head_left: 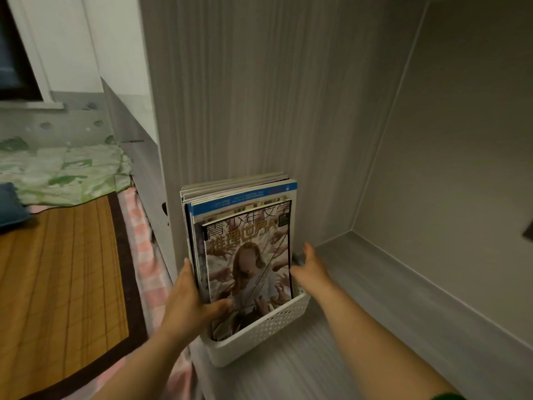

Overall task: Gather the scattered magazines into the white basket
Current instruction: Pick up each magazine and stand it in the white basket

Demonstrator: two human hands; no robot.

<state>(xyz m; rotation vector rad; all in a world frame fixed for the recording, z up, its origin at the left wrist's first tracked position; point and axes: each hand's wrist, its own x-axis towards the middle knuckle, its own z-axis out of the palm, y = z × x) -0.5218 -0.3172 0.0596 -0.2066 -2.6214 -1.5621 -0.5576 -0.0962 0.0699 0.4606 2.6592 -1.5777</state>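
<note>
Magazines (245,255) stand upright in the white basket (268,327), lower centre. The left hand (190,298) grips their left edge, probably squaring them. The right hand (313,264) braces the right side, its grip unclear.

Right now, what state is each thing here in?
magazines: upright, packed in the basket.
basket: full, standing on the grey shelf.
left grip: holds the magazines' left edge, thumb on the front cover.
right grip: at the basket's right side; hold unclear.
</note>
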